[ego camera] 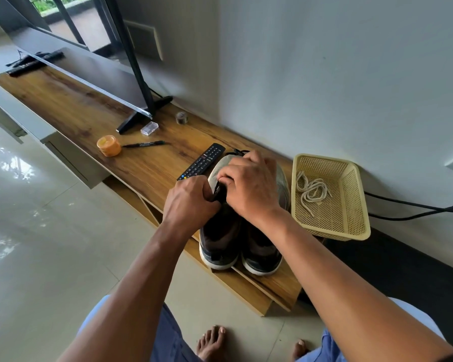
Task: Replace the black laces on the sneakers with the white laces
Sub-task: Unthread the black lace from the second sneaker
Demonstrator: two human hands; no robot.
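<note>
Two dark sneakers with white soles stand side by side on the wooden shelf, heels toward me: the left sneaker (220,241) and the right sneaker (262,253). My left hand (191,202) and my right hand (249,186) are both over the left sneaker's lacing, fingers curled and pinching the black lace (218,190) between them. A bit of black lace (238,152) shows beyond my right hand's knuckles. The white laces (311,192) lie coiled in the cream plastic basket (351,223) to the right of the shoes.
A TV remote (202,162) lies just left of the shoes. Farther left are an orange jar (109,145), a black marker (144,144), a small clear box (149,128) and the TV stand foot (141,113). Black cables (416,211) run right of the basket.
</note>
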